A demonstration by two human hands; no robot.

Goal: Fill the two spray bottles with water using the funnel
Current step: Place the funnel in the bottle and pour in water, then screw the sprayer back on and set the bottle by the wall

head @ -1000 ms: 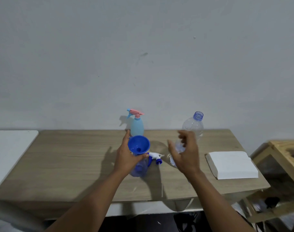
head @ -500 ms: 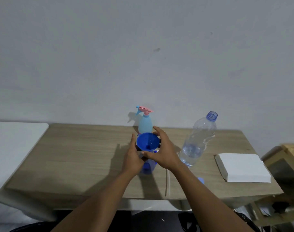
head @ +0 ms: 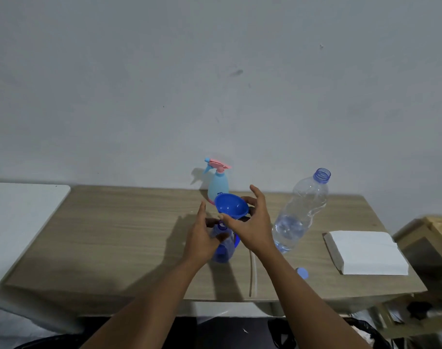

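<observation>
The counter (head: 129,230) shows a pale wood-grain top with a matt, smooth finish. The funnel (head: 231,206) is glossy blue plastic. The blue spray bottle (head: 226,250) is translucent blue plastic. The light blue spray bottle (head: 218,185) looks like opaque matt plastic with a pink plastic trigger head. The water bottle (head: 302,210) is clear, thin, ribbed plastic. The white pad (head: 366,251) looks like stacked matt paper. The wall (head: 215,84) is matt, faintly scuffed.
</observation>
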